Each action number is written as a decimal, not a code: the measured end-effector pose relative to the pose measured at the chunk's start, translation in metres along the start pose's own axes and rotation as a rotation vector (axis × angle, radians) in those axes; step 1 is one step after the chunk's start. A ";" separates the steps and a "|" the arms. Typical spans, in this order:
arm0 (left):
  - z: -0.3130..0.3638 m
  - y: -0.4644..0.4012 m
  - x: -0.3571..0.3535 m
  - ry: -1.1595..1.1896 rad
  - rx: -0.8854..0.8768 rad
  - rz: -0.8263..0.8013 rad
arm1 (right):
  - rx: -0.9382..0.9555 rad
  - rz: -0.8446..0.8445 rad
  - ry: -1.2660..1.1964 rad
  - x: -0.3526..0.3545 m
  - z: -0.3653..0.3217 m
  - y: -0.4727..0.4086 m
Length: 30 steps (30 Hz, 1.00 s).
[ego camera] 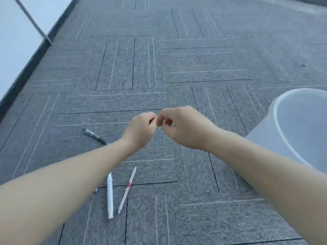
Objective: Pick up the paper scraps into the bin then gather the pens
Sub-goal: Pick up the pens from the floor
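Note:
My left hand (141, 129) and my right hand (180, 128) are raised over the carpet, fingertips touching, all fingers curled in. A small pale bit shows between the right fingers; I cannot tell if it is a paper scrap. Nothing shows in the left hand. The translucent white bin (276, 121) stands to the right, beside my right forearm. On the floor lie a dark pen (92, 134) left of my left wrist, a white pen (110, 195) and a white pen with a red band (127, 188) below my hands. Another pen tip (95, 190) peeks from under my left forearm.
Grey carpet tiles with line patterns (194, 59) cover the floor. A white wall with a dark skirting (26, 71) runs along the left, with a thin grey leg (40, 30) leaning at it.

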<state>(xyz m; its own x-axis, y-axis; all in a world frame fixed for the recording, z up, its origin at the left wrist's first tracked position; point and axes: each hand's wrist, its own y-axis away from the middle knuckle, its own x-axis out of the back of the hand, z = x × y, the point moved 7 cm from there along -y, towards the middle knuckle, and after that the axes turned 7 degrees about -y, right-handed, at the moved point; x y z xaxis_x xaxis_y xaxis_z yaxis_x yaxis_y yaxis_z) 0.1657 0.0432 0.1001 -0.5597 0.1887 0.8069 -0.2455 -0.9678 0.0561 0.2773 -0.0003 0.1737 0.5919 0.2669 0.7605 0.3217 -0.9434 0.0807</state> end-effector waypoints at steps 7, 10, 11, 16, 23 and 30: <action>-0.227 0.094 0.042 -0.316 0.570 0.028 | 0.319 -0.585 0.421 -0.205 -0.016 -0.020; -0.263 0.133 0.045 -0.383 0.744 0.075 | 0.456 -0.649 0.516 -0.244 -0.020 -0.018; -0.270 0.143 0.046 -0.416 0.785 0.099 | 0.494 -0.664 0.545 -0.254 -0.020 -0.018; -0.284 0.175 0.043 -0.570 0.899 0.153 | 0.641 -0.702 0.749 -0.286 -0.020 -0.012; -0.308 0.195 0.014 -0.583 0.859 -0.120 | 0.732 -0.597 0.783 -0.309 -0.032 -0.006; -0.268 0.160 0.003 -0.261 0.690 0.072 | 0.212 -0.497 0.402 -0.305 -0.025 -0.036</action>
<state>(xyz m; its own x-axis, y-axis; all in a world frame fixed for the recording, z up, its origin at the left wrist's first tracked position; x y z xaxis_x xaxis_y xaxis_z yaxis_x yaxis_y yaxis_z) -0.0872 -0.0665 -0.0458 -0.3284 0.1580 0.9312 0.3862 -0.8773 0.2850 0.0670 -0.0523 -0.0447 0.0285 0.5265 0.8497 0.6475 -0.6573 0.3855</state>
